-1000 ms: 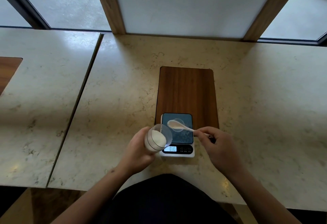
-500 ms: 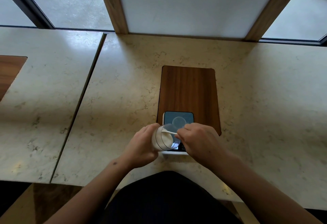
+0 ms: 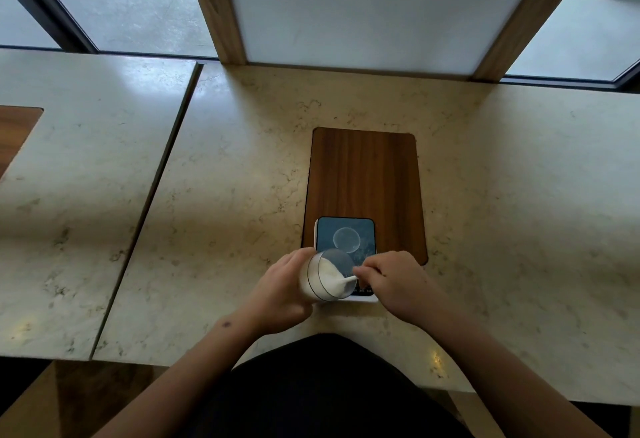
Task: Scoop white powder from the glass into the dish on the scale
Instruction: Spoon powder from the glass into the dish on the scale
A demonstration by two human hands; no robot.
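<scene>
My left hand [image 3: 282, 290] grips a clear glass [image 3: 323, 276] tilted toward the right, with white powder [image 3: 329, 275] banked inside it. My right hand [image 3: 394, 282] pinches a small white spoon [image 3: 349, 280] whose bowl is pushed into the powder at the glass mouth. Just behind the glass sits a small scale [image 3: 346, 233] with a dark top, and a shallow clear round dish [image 3: 346, 239] rests on it. The glass and my right hand cover the scale's display.
The scale stands on a dark wooden inlay [image 3: 365, 178] set in the pale stone counter [image 3: 225, 195]. A seam [image 3: 149, 202] splits the counter at left. Windows and wooden posts [image 3: 213, 5] line the far edge. My dark lap is below the near edge.
My right hand carried the spoon from over the dish back into the tilted glass, and its bowl now digs into the powder. The left hand kept holding the glass.
</scene>
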